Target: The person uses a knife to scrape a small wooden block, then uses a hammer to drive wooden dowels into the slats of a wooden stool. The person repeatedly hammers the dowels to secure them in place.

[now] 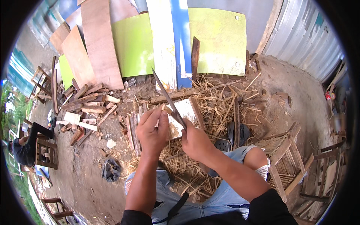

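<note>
My right hand (198,141) is wrapped round the handle of a long machete (165,90), its dark narrow blade slanting up and to the left. In my left hand (152,125) a small pale piece of wood (167,109) is pinched between thumb and fingers. The lower part of the blade lies right beside that piece; whether they touch I cannot tell. Beneath both hands is a low wooden block or stool with a worn white top (186,108), partly hidden by my hands. Bamboo-like shavings (221,103) surround it.
Cut wood pieces (93,108) are heaped to the left, near a black plastic bag (111,169). Tall boards (100,45) lean at the back. A slatted wooden chair (287,161) stands close on my right. Another person (28,148) sits at the far left.
</note>
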The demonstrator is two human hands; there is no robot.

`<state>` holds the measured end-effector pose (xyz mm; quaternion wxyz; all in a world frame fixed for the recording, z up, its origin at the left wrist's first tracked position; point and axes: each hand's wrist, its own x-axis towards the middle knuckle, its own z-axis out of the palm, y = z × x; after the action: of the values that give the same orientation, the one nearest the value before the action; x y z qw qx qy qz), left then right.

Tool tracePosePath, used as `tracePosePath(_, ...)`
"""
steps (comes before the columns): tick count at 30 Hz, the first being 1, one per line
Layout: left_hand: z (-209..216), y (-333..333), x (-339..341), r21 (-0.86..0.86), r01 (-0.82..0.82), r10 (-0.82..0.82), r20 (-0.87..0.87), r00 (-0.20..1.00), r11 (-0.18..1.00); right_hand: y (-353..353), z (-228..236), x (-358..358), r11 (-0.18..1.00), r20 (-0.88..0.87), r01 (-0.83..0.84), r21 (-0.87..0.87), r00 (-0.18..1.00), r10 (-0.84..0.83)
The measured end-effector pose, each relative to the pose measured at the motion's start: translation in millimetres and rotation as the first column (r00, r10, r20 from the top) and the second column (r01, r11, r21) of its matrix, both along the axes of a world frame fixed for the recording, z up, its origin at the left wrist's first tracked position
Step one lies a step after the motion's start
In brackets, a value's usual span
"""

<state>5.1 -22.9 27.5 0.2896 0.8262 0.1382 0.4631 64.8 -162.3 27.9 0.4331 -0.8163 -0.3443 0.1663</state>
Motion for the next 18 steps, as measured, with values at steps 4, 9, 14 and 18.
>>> tracePosePath(4, -1, 6, -3, -0.015, -0.022, 0.022, -0.009, 1.0, 1.0, -3, -15, -2, 0.999, 0.025, -0.029, -0.033, 0.999, 0.03)
tracePosePath(9, -6, 6, -5, -0.001, -0.026, 0.026, 0.018, 0.999, 1.0, -7, -38, -1, 0.979, -0.038, -0.03, -0.203, 0.999, 0.023)
tracePosePath(14, -5, 13, -9, 0.021, -0.055, 0.054, 0.037, 0.998, 0.998, -13, -47, 3, 0.948, -0.072, -0.044, -0.315, 0.997, 0.023)
tracePosePath(18, -8, 11, -10, 0.032, -0.054, 0.053, 0.043, 0.998, 0.998, -20, -63, -4, 0.972, -0.012, -0.056, -0.228, 0.998, 0.055)
